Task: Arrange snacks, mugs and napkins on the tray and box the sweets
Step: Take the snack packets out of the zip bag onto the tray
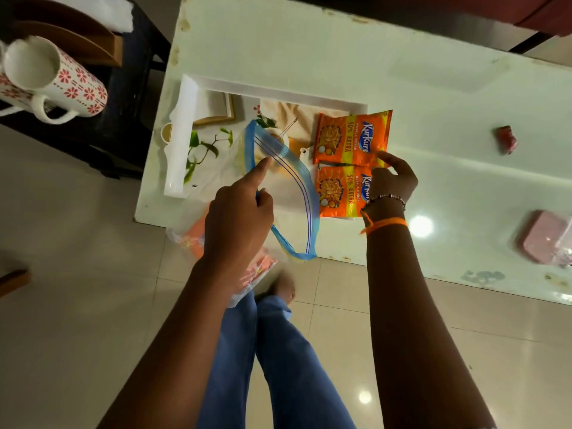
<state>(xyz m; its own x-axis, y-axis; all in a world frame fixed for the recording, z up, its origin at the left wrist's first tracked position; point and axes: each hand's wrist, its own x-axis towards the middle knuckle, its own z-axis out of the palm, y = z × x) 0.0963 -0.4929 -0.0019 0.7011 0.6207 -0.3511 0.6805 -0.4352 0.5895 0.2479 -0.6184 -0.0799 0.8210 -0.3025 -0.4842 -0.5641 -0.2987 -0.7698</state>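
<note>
A white printed tray [182, 125] lies on the glass table near its left corner. Two orange Kurkure snack packets lie side by side at the tray's right end, the far packet [351, 137] and the near packet [339, 191]. My right hand [391, 178] rests on them, fingers touching where the two meet. My left hand [238, 212] grips the blue-rimmed mouth of a clear zip bag [294, 187], index finger stretched out over the tray. The bag hangs off the table edge, and something orange shows inside it below my hand.
Two white mugs with red flowers [52, 78] lie on a dark side stand at the far left. A small red wrapped sweet [506, 139] lies on the table at right. A pink lidded box [544, 236] sits near the right edge. My legs stand below.
</note>
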